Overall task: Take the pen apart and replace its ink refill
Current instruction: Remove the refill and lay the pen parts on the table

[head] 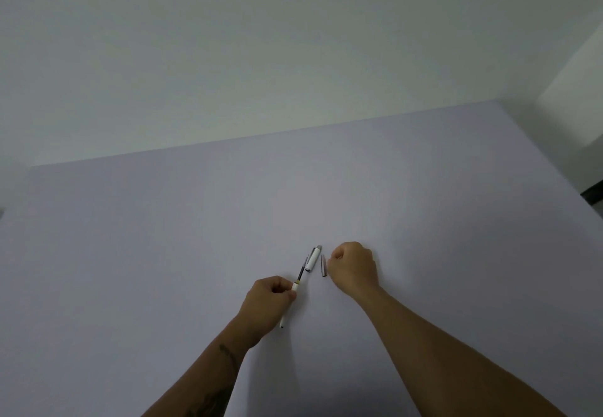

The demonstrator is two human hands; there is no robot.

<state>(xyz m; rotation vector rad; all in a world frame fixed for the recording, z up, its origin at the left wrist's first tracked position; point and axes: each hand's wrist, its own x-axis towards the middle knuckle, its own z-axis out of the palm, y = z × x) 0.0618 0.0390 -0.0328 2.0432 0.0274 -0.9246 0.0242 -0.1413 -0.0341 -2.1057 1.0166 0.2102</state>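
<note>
Nearest the camera, the left hand [266, 307] closes its fingers around the slim white plastic pen barrel [288, 305], whose near end pokes out below the fist towards the person. From the barrel's far end a thin dark ink refill [301, 273] sticks out, pointing away and slightly right. Whether it is the old or the new one cannot be told.

Just beyond the refill's tip lies the white pen cap with a grey end [314, 258], flat on the pale lilac tabletop [163, 237]. Right of the cap lies a small grey tapered tip piece [323, 266]. The right hand [352, 268] sits just beside that piece, fingers curled in; I cannot tell whether they pinch anything.

The step in hand looks like handling the refill in the barrel. To do it well, keep the barrel steady and slide the refill straight along its axis, not bending it.
</note>
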